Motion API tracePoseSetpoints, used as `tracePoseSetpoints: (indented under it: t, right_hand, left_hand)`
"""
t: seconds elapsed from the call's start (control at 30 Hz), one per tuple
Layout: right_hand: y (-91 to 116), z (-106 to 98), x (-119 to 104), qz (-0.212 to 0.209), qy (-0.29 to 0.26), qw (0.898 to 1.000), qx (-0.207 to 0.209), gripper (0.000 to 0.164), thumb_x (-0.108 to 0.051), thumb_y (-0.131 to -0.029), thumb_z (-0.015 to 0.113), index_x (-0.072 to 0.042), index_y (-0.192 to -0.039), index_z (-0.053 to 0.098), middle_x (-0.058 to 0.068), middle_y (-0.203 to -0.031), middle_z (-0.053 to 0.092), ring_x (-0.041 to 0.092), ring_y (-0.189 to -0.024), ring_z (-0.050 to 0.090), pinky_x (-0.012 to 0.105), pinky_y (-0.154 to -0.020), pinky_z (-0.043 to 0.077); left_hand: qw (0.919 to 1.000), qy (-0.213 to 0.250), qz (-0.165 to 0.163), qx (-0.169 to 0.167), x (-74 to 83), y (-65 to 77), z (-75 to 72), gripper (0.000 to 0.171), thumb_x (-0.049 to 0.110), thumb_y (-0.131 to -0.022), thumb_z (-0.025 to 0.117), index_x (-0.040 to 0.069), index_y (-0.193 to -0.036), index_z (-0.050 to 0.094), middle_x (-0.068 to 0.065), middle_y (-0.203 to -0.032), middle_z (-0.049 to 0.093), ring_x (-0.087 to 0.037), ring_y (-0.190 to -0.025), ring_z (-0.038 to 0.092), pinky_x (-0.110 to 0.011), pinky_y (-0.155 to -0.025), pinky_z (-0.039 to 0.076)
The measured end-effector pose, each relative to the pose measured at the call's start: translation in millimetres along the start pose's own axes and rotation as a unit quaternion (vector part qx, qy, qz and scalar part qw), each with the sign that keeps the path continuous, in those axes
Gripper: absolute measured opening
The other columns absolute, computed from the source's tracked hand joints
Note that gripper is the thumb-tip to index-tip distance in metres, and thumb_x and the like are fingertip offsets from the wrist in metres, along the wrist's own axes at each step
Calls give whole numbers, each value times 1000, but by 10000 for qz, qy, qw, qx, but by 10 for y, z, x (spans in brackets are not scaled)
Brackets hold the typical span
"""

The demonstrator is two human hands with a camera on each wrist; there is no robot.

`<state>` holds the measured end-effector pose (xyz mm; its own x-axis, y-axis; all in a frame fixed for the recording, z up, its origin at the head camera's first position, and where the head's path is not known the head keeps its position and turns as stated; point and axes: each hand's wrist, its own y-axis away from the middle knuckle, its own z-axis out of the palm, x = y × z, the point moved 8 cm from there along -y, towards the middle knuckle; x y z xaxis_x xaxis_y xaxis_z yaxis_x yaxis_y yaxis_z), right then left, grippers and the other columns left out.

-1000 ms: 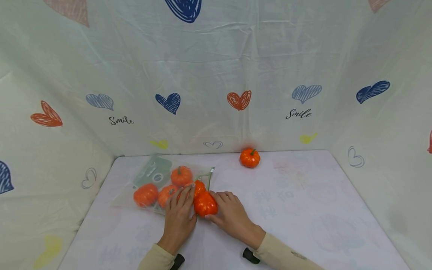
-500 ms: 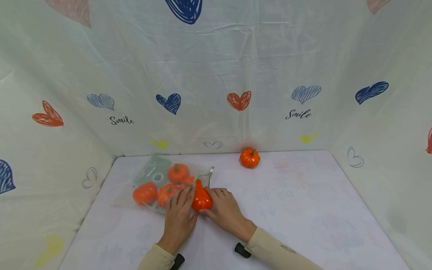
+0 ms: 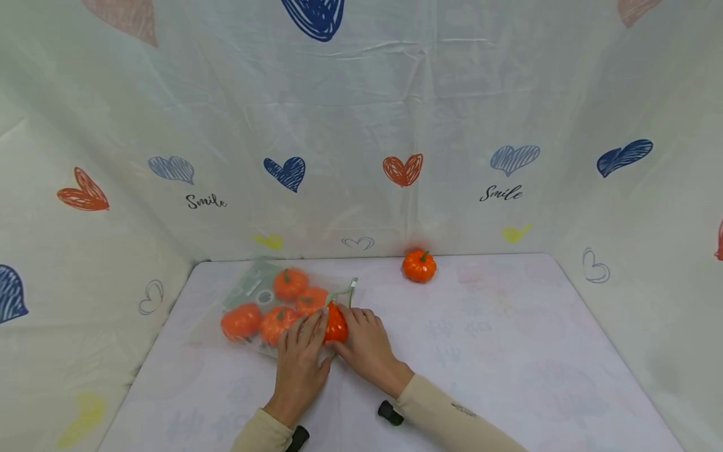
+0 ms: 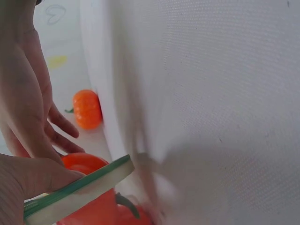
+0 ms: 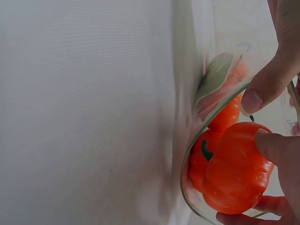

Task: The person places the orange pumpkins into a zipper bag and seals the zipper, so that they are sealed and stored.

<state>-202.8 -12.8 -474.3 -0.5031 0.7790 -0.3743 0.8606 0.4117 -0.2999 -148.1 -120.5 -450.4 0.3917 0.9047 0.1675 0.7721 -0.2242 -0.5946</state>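
A see-through zip bag [image 3: 226, 295] with a green-edged mouth lies flat on the left of the table, its opening facing right. Several small orange pumpkins [image 3: 241, 321] sit inside it. My left hand [image 3: 299, 370] rests over the mouth; in the left wrist view its thumb presses on the green rim [image 4: 93, 180], pinching the bag's edge. My right hand [image 3: 369, 351] grips another pumpkin [image 5: 236, 171], thumb on one side and fingers on the other, right at the parted mouth. In the head view the hands partly hide this pumpkin.
One more orange pumpkin [image 3: 419, 266] stands at the table's back edge, against the heart-printed cloth wall [image 3: 339, 207]. The white-covered table [image 3: 508, 370] stretches away to the right. A printed grey-green patch [image 3: 257, 276] marks the bag.
My right hand has moved left with its pumpkin, up into the bag's mouth. Pumpkins inside the bag have shifted left and back. The left hand has stayed in place.
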Motion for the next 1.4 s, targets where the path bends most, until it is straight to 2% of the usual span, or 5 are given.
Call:
tracePoseSetpoints:
  t: [0.53, 0.77, 1.0, 1.23, 1.4]
  right_hand:
    - [-159, 185, 50, 292, 162, 9994, 80, 71, -34, -90, 85, -4, -146, 54, 15, -132, 68, 34, -119, 59, 50, -106, 48]
    - [-200, 236, 36, 329, 497, 9980, 230, 67, -35, -87, 88, -5, -139, 60, 13, -123, 68, 32, -118, 58, 48, -104, 50]
    - [-219, 221, 2, 348, 896, 9946, 389, 58, -40, -90, 83, -8, -134, 64, 11, -118, 66, 31, -115, 58, 45, -101, 51]
    - [-164, 215, 21, 311, 861, 9955, 253, 66, -43, -88, 86, -9, -140, 62, 11, -122, 66, 30, -118, 59, 46, -104, 51]
    - [-105, 138, 79, 314, 618, 9975, 165, 71, -40, -88, 87, -6, -144, 60, 14, -126, 65, 33, -121, 59, 49, -106, 50]
  left_hand:
    - [10000, -27, 71, 63, 26, -14, -20, 105, 2, -48, 102, 0, -145, 61, -12, -142, 60, -37, -130, 50, -53, -96, 40]
    - [9999, -94, 92, -20, 37, -18, -18, 101, 2, -50, 101, 0, -143, 62, -11, -146, 59, -38, -130, 50, -53, -97, 40]
    - [9998, -115, 28, -151, 35, -10, -2, 102, 4, -52, 102, 0, -146, 61, -12, -146, 59, -39, -132, 49, -54, -100, 39]
    - [9996, -143, -29, -223, 25, -5, 20, 104, 5, -53, 103, 1, -147, 59, -12, -146, 59, -39, -130, 49, -54, -99, 41]
    - [9998, -121, -18, -174, 17, -6, 29, 103, 4, -53, 102, 0, -146, 60, -12, -145, 59, -38, -128, 50, -54, -97, 41]
